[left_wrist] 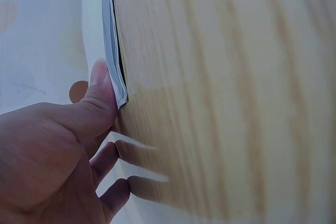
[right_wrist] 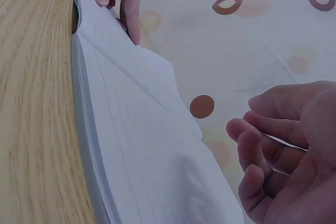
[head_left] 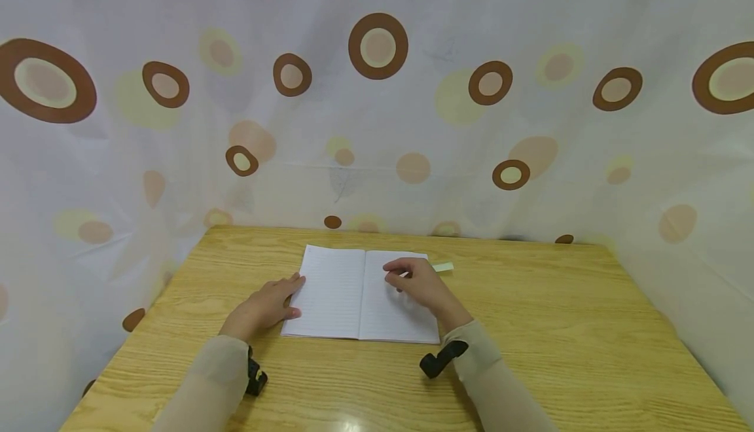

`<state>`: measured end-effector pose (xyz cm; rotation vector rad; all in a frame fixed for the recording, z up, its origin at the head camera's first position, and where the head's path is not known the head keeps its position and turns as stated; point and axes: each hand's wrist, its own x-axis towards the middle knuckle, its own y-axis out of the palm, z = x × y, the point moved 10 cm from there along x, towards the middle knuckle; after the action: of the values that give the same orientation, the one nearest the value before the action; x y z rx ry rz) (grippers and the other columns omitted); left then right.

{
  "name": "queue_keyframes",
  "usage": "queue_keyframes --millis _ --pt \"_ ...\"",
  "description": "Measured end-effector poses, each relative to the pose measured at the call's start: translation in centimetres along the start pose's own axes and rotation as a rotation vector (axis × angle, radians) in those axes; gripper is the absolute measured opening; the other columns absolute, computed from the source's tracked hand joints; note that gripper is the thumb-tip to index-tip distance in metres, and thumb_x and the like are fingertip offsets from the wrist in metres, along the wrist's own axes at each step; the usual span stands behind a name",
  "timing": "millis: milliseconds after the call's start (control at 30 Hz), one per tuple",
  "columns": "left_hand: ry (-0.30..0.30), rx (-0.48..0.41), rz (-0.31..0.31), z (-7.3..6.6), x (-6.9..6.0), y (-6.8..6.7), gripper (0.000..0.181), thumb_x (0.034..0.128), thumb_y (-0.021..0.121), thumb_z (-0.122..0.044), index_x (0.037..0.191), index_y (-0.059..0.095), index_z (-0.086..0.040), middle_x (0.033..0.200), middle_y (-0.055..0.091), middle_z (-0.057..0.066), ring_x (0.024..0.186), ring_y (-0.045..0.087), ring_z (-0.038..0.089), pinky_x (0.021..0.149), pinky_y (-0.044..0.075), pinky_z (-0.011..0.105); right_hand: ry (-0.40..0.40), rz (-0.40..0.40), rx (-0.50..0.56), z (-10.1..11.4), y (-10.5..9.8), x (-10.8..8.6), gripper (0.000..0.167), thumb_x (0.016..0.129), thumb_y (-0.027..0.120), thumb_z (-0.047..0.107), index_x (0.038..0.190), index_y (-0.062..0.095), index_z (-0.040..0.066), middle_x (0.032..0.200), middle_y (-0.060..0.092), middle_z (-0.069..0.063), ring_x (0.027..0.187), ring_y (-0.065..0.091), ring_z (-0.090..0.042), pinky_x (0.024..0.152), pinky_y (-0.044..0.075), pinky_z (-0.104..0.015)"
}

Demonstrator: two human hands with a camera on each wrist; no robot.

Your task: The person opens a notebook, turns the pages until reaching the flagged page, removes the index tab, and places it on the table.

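Note:
An open notebook (head_left: 330,294) with ruled white pages lies on the wooden table. At its left edge is my left hand (head_left: 265,304), fingers spread, the thumb and fingertips resting on the margin. The left wrist view has this thumb (left_wrist: 98,85) on the notebook's edge, the other fingers lower down near the table. Over the right page hovers my right hand (head_left: 419,283), its fingers loosely bent. Nothing shows between those fingers (right_wrist: 252,145) in the right wrist view, and they are apart from the paper, with a shadow on the page below.
A pale green strip (head_left: 443,266) lies just beyond the notebook's right edge, partly hidden by the right hand. Behind the wooden table (head_left: 548,327) hangs a white sheet (head_left: 436,196) with brown and yellow rounds. Black straps (head_left: 443,359) sit on both wrists.

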<state>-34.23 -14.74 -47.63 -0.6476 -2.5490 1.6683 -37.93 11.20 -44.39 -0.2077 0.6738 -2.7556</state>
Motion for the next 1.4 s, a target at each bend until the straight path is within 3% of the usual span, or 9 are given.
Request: queue_keyframes --millis 467,733,1167,1400 --pt "0.001 0.021 0.011 0.0 0.0 0.2 0.071 0.0947 0.066 -0.023 0.155 0.032 -0.006 0.16 0.025 0.016 0.143 0.024 0.045 0.113 0.023 0.06 0.088 -0.08 -0.004 -1.2 -2.5 -0.5 0.023 0.095 0.066 0.013 0.116 0.071 0.005 0.097 0.068 -0.006 0.08 0.061 -0.021 0.064 0.048 -0.03" --pt "0.007 0.029 0.003 0.1 0.1 0.2 0.071 0.0946 0.066 -0.023 0.155 0.032 -0.006 0.16 0.025 0.016 0.143 0.025 0.045 0.112 0.024 0.06 0.064 -0.087 0.005 -1.8 -3.6 -0.5 0.025 0.096 0.065 0.013 0.118 0.069 0.003 0.1 0.066 -0.009 0.084 0.063 -0.03 0.066 0.049 -0.032" --pt "-0.001 0.006 0.009 -0.2 -0.2 0.1 0.071 0.0946 0.065 -0.024 0.155 0.032 -0.006 0.16 0.025 0.016 0.143 0.024 0.045 0.112 0.023 0.06 0.16 -0.144 -0.021 -3.5 -5.4 -0.6 0.026 0.097 0.064 0.017 0.121 0.069 0.009 0.107 0.065 -0.007 0.089 0.061 -0.023 0.071 0.051 -0.031" --pt "0.0 -0.014 0.002 0.0 -0.1 0.1 0.07 0.0951 0.065 -0.023 0.155 0.032 -0.007 0.16 0.025 0.014 0.143 0.024 0.045 0.111 0.023 0.062 0.141 -0.168 -0.06 -3.9 -6.9 -0.7 0.029 0.099 0.062 0.018 0.124 0.067 0.005 0.112 0.065 -0.01 0.098 0.058 -0.026 0.078 0.051 -0.033"
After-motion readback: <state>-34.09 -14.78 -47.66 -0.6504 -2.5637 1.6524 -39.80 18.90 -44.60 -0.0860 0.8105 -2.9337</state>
